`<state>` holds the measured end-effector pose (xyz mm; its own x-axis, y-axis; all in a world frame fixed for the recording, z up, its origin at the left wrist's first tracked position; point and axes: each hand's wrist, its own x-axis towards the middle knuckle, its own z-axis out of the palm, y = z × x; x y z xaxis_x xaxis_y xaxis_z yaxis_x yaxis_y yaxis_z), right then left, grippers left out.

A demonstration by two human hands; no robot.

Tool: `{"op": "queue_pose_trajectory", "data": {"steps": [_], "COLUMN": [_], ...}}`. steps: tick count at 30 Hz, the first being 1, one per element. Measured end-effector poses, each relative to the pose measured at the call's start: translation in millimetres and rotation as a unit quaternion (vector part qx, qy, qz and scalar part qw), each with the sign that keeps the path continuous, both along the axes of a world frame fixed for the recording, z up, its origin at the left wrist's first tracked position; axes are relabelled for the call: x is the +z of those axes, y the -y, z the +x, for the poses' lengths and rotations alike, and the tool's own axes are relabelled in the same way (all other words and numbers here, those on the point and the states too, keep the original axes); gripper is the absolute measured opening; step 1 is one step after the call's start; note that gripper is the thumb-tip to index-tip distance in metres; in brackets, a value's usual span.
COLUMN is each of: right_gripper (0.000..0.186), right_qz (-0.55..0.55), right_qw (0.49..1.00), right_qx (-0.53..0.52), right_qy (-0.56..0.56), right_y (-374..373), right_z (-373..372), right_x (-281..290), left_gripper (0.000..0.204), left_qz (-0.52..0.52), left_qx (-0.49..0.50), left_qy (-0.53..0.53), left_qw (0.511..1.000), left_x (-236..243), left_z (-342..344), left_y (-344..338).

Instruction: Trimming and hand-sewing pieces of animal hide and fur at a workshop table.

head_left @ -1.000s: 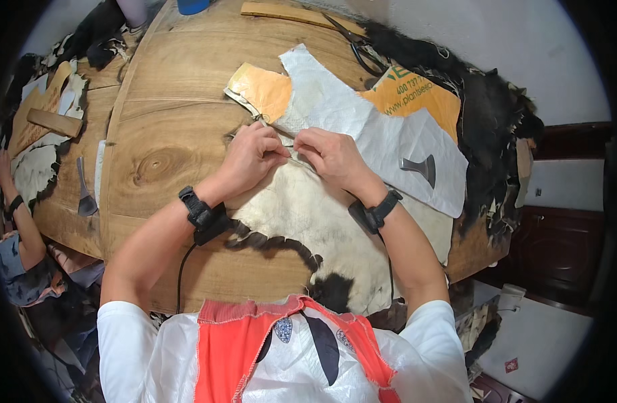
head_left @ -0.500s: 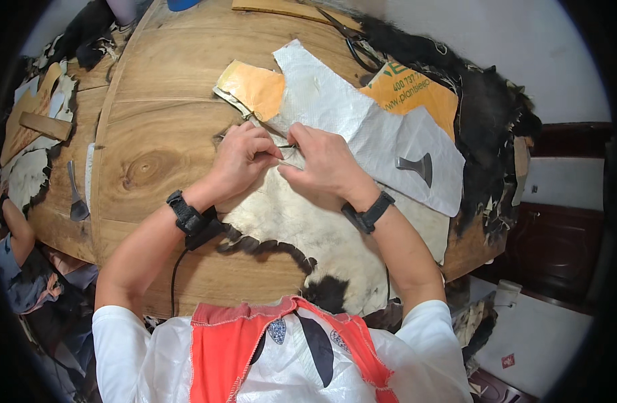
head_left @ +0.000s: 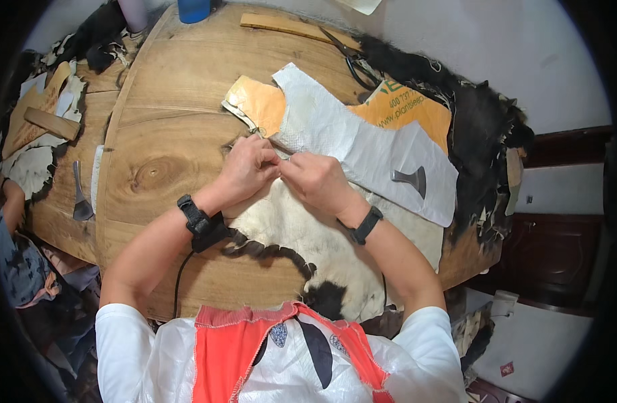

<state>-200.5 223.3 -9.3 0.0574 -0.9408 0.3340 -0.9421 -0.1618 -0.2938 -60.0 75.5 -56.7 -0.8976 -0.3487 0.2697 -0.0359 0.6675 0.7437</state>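
1. The pale hide (head_left: 342, 269) is on the near-middle of the wooden table (head_left: 154, 134), spread under both hands. My guess: light, soft, bendy, a bit grippy rather than slippery. Pretty tough, though a thin edge could tear if yanked.
2. I'd pinch it at the far edge and keep a flat palm on the broad middle so it doesn't creep.
3. Looks-wise: creamy, faintly mottled skin, ragged dark fur along the near-left edge, plus a black patch at the near end.
4. Left hand (head_left: 248, 166) and right hand (head_left: 316, 180) nearly meet over its far-left part, fingers curled in. Can't tell how tightly they close or what's between the tips.
5. Just beyond: a white sheet (head_left: 362, 148), with a flared metal tool (head_left: 412, 180) on its right part.
6. Farther out: scissors (head_left: 355, 64), and dark fur (head_left: 486, 127) on the right.
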Motion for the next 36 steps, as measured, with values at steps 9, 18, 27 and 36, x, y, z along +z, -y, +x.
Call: {"op": "queue_pose_trajectory", "data": {"steps": [9,18,27,36], "right_gripper": [0.008,0.014,0.021,0.019], "right_qz": [-0.023,0.125,0.14,0.07], "right_qw": [0.979,0.753,0.87,0.957], "right_qx": [0.128,-0.622,-0.433,-0.274], "right_qy": [0.158,0.173,0.19,0.068], "right_y": [-30.7,-340.9,-150.3,-15.5], "right_z": [60.3,0.8,43.8,50.8], "right_x": [46.4,48.6,59.1,-2.5], "left_gripper": [0.007,0.011,0.009,0.009], "left_qz": [0.016,0.014,0.027,0.035], "left_qx": [-0.015,0.014,0.008,-0.004], "left_qy": [0.002,-0.006,0.014,0.021], "left_qw": [1.0,1.0,0.999,0.999], "left_x": [2.7,4.1,6.5,11.3], "left_z": [-1.8,0.5,1.1,-4.8], "left_y": [-2.1,-6.1,-1.3,-7.7]}}
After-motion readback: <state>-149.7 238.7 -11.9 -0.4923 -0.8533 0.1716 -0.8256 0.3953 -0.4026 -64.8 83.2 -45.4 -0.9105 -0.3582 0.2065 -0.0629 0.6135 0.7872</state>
